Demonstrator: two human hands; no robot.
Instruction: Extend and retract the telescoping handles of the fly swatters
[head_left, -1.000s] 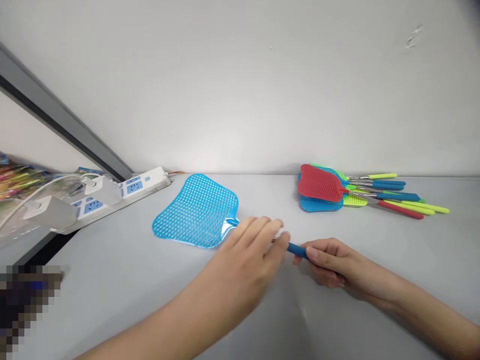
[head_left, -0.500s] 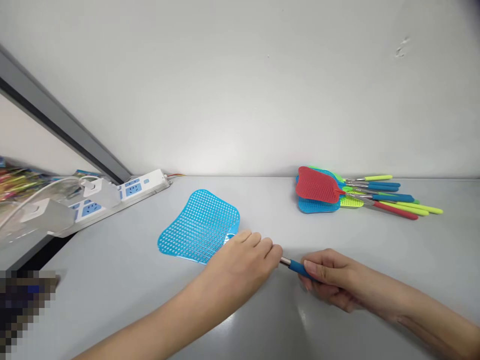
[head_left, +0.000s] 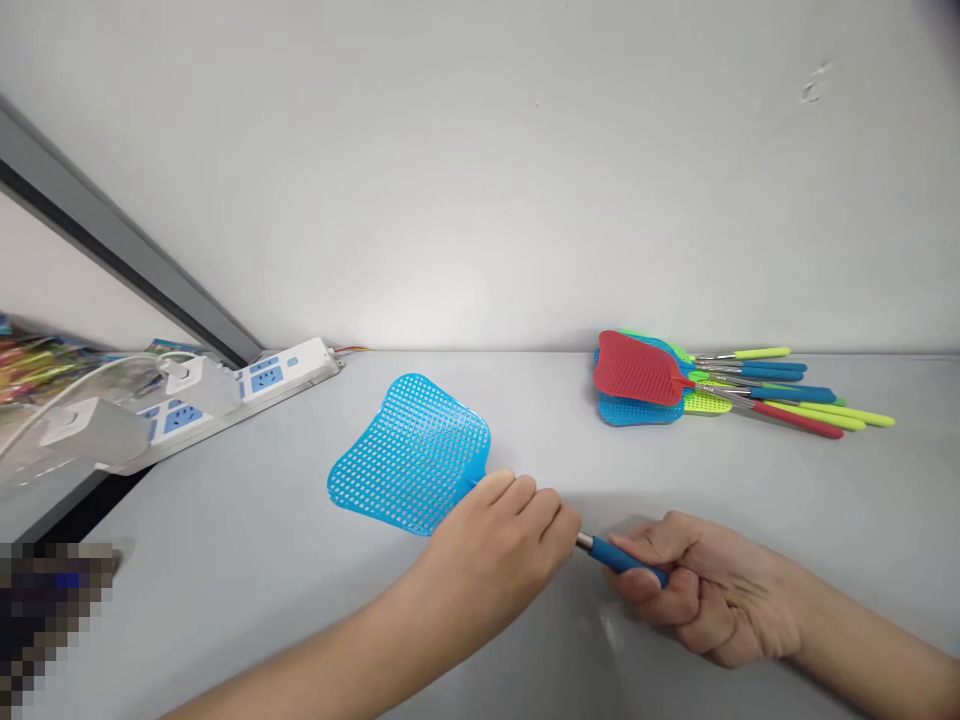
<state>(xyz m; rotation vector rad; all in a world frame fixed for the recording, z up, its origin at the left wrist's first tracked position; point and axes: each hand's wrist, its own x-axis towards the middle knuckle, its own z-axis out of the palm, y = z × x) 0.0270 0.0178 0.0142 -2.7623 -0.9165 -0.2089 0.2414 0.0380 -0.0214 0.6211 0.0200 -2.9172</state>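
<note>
Fly swatter [head_left: 442,445] in blue sits to the right of the power strip [head_left: 267,378] and nearer the person, its mesh head [head_left: 409,460] on the side towards the strip and its handle [head_left: 611,555] slanting farther away from it. The left hand [head_left: 517,535] is closed in a fist around the shaft [head_left: 584,541] by the mesh head, knuckles up. The right hand [head_left: 720,590] has its fingers curled around the handle, palm partly turned up. Between the hands shows a short bit of bare metal shaft. Well to the right of the power strip, near the wall [head_left: 450,170], lies a pile of fly swatters [head_left: 791,394], a red fly swatter [head_left: 637,368] on top with blue, green and yellow ones under it. White plugs [head_left: 97,435] sit on the power strip, and left of it are bright things [head_left: 37,365], too blurred to name.
</note>
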